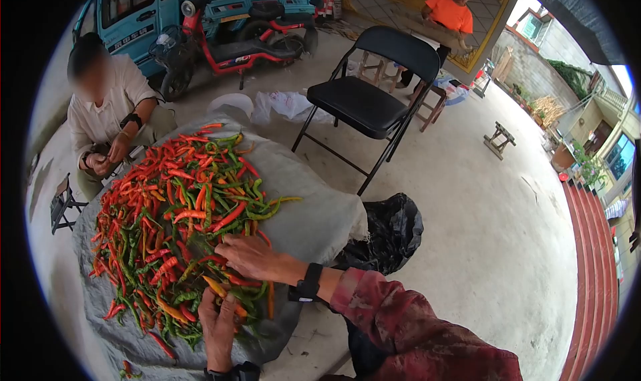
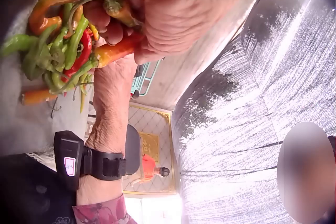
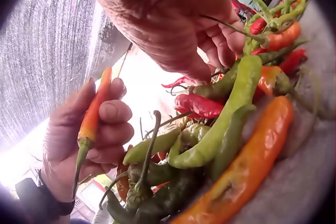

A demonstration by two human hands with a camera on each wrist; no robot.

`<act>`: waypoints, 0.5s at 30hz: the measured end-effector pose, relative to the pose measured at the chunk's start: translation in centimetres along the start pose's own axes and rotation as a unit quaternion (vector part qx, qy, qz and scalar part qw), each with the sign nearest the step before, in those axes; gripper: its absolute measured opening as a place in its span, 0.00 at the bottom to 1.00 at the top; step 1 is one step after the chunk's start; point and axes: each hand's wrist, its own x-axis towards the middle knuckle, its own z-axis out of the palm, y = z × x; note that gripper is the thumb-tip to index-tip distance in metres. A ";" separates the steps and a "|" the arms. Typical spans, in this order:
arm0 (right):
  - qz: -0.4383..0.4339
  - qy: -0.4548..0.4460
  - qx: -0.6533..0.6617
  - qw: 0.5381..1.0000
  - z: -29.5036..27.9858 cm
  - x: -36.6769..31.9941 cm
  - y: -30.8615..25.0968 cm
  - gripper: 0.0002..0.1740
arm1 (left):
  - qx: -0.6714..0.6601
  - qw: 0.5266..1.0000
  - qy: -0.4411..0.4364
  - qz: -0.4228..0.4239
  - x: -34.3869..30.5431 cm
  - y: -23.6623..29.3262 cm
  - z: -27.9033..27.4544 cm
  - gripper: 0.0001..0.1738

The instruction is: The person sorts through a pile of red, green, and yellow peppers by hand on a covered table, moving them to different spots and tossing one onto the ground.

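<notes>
A wide heap of red, green and orange chili peppers (image 1: 167, 247) covers a grey cloth (image 1: 320, 214). At the heap's near edge, the left hand (image 1: 219, 327) holds an orange pepper (image 3: 94, 113) between thumb and curled fingers, as the right wrist view shows; in the left wrist view this hand (image 2: 168, 14) has orange peppers at its fingers. The right hand (image 1: 250, 255) reaches onto the heap from the right, its fingers bent down among the peppers; in the right wrist view its fingertips are partly hidden, and whether they pinch a pepper cannot be told.
Across the heap on the left sits a person (image 1: 103, 107) with hands together. Beyond the cloth stand a black folding chair (image 1: 374, 100), a red scooter (image 1: 234, 50) and a blue vehicle (image 1: 127, 20). A black plastic bag (image 1: 394, 231) lies beside the cloth; another person in orange (image 1: 451, 14) is farther back.
</notes>
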 end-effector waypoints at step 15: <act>0.040 0.024 -0.004 0.999 0.2 1.2 -0.4 0.07 | 0.034 0.999 -0.015 0.008 0.7 -1.1 -0.3 0.13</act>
